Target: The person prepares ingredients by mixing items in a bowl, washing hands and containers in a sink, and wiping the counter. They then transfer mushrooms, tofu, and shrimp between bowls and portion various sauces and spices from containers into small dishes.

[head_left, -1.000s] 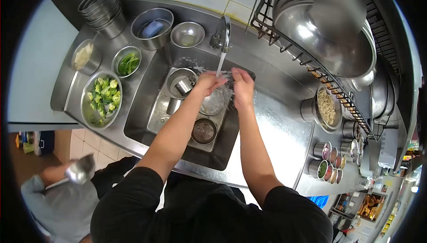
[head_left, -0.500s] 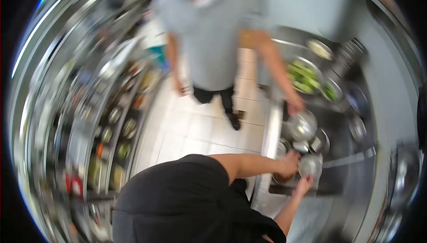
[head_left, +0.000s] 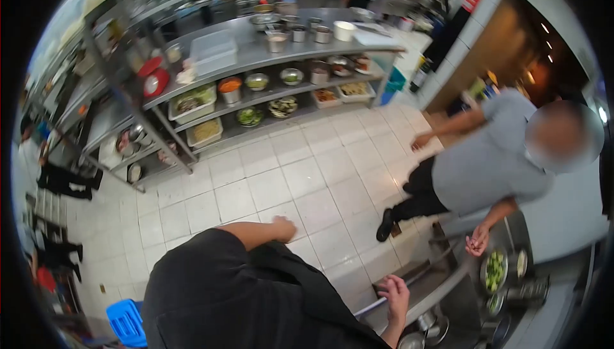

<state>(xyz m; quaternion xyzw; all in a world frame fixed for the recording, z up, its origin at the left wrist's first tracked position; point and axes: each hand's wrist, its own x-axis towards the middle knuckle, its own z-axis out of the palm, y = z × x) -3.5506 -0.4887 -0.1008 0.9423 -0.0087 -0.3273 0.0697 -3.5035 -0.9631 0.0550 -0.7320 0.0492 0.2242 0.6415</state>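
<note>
My left hand (head_left: 283, 229) is out over the tiled floor with its fingers curled closed. Whatever it may hold is hidden. My right hand (head_left: 393, 296) is raised beside the front edge of the metal sink (head_left: 441, 293), with fingers bent and apart and nothing visible in it. Below it, at the bottom of the view, are a metal bowl (head_left: 411, 341) and a metal pot (head_left: 437, 330) in the sink. A co-worker's hand (head_left: 477, 240) is farther along the sink, near a bowl of chopped green vegetables (head_left: 495, 271).
A co-worker in a grey shirt (head_left: 486, 141) stands at right. Across the tiled floor (head_left: 288, 183) is a steel shelf table (head_left: 256, 61) with containers of cut food. A blue plastic crate or basket (head_left: 126, 323) lies at lower left. Other people (head_left: 64, 176) are at far left.
Both my hands have come away from the metal bowl in the sink. The view has turned toward the shelf table. The co-worker's hand has lifted off the metalware.
</note>
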